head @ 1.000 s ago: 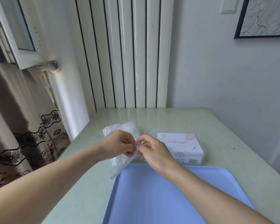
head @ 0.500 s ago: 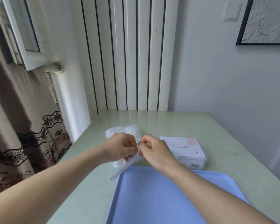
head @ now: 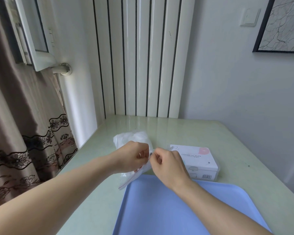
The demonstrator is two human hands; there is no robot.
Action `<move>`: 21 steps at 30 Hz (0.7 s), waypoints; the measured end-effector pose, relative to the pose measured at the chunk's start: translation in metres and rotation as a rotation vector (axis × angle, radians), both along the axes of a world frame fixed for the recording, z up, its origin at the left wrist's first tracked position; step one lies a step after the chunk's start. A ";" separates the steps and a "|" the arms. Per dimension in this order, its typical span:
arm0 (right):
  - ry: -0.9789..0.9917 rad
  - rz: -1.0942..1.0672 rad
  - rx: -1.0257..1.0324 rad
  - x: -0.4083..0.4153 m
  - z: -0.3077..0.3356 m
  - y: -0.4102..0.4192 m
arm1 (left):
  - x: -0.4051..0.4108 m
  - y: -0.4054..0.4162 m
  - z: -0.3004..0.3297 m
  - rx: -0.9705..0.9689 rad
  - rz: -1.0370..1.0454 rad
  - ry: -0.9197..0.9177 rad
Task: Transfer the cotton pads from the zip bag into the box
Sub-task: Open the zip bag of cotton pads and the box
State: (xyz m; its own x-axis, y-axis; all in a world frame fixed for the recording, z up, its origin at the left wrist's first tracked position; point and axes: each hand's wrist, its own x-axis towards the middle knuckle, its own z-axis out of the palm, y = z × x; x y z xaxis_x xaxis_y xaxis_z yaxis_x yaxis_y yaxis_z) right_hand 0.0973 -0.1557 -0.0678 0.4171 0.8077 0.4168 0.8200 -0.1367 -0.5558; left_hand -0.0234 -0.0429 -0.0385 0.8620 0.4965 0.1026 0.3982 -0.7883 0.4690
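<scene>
Left hand: the left hand (head: 132, 156) is clenched on the near lip of the zip bag (head: 136, 173), thumb and fingers pinching the plastic at the seal
Right hand: the right hand (head: 168, 164) pinches the opposite lip of the same seal, knuckles almost touching the left; both are grasping the bag and nothing else
Bag: held just above the table (head: 185, 129), its mouth end slanting down to the far left corner of the blue tray (head: 159, 209); the seal's coloured strip shows along the lower edge
Cotton pads: the cotton pads (head: 136, 135) are a white mass bunched in the far end of the bag, behind the left hand; none is out
Box: the box (head: 196, 158) lies flat just right of the right hand, lid down, apart from the bag
Change: against the picture a second ago the two pinches have drawn closer together at the middle of the seal; the strip's far end, then sticking up past the right hand, no longer shows
Meaning: I judge the seal is being worked apart, whether it has parted I cannot tell; the transfer itself has not begun, and the box will need opening too
</scene>
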 end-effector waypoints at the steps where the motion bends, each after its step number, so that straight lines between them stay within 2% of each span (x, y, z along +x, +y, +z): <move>1: -0.011 0.000 -0.016 0.000 0.000 -0.001 | 0.000 0.000 -0.001 -0.015 -0.002 0.004; 5: 0.045 -0.003 -0.020 0.001 -0.002 0.002 | 0.001 0.000 -0.004 -0.058 0.015 -0.004; 15: 0.578 0.106 0.053 -0.008 -0.007 0.005 | -0.001 0.004 -0.004 -0.162 0.010 0.024; 18: 0.602 0.080 0.015 -0.005 -0.005 0.006 | -0.003 0.006 -0.005 -0.194 0.026 0.017; 21: 0.524 0.033 0.031 -0.002 -0.006 0.008 | -0.002 0.004 -0.004 -0.197 0.026 -0.012</move>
